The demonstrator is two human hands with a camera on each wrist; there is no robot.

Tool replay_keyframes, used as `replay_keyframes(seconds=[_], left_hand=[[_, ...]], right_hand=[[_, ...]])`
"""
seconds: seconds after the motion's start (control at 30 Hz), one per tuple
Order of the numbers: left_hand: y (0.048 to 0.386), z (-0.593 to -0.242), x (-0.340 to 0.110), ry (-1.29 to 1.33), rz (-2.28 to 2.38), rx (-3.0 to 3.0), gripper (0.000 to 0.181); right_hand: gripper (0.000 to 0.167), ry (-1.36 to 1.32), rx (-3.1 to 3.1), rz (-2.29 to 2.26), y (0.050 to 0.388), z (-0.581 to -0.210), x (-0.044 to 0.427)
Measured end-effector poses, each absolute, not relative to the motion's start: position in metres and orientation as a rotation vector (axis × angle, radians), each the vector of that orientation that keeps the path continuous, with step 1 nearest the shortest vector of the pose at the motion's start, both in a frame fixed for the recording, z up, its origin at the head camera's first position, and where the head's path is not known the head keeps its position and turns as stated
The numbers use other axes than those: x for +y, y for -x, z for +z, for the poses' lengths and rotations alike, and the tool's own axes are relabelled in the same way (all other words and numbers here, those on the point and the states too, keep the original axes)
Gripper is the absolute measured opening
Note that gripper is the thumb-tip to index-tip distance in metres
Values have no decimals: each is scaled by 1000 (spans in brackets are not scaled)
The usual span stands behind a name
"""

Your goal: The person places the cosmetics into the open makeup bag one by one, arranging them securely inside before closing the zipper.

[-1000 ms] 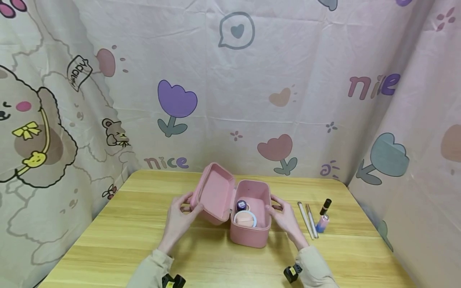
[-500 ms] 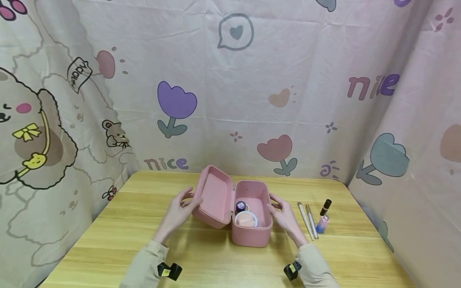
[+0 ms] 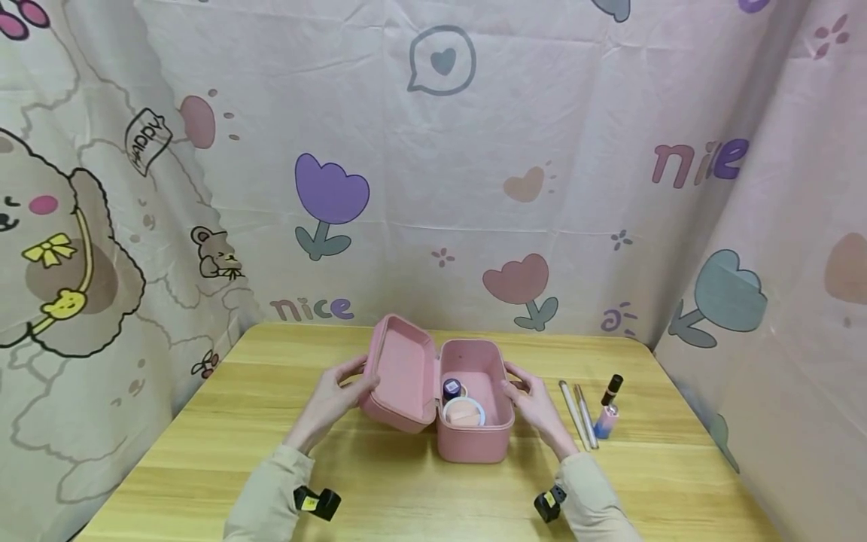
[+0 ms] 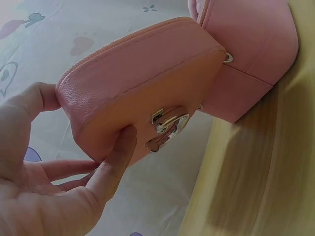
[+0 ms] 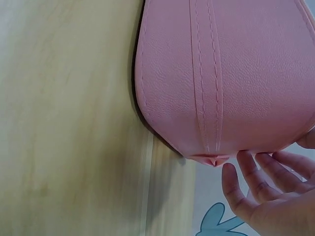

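On the yellow wood-grained table (image 3: pixel 379 489), a pink leather-look box case (image 3: pixel 473 446) stood with its pink rounded lid (image 3: pixel 406 369) spread out to the left. The left hand (image 3: pixel 332 395), partly curled, gripped the lid's outer end between thumb and fingers; the right hand (image 3: pixel 533 403), also partly curled, held the case's right wall, thumb at the rim. Inside lay a round, white-rimmed beige puff (image 3: pixel 464 412) beside a small dark-purple-topped jar (image 3: pixel 451 388). Farther right were two slim pale-handled brushes (image 3: pixel 575 415) and a pink-and-blue bottle (image 3: pixel 606 421) with a black cap (image 3: pixel 612 388).
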State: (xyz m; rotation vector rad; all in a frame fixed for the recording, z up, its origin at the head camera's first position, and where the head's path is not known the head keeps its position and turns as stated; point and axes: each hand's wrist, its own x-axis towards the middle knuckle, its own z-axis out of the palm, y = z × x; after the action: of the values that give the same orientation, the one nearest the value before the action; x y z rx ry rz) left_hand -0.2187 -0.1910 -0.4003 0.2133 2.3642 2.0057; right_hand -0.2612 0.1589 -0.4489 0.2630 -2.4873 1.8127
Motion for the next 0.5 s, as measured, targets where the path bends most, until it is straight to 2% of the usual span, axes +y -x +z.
replay_keyframes(seconds=[0.5], left_hand=[[216, -402, -190, -208, 2035, 2347, 63]], right_hand=[[51, -263, -2489, 1823, 262, -450, 159]])
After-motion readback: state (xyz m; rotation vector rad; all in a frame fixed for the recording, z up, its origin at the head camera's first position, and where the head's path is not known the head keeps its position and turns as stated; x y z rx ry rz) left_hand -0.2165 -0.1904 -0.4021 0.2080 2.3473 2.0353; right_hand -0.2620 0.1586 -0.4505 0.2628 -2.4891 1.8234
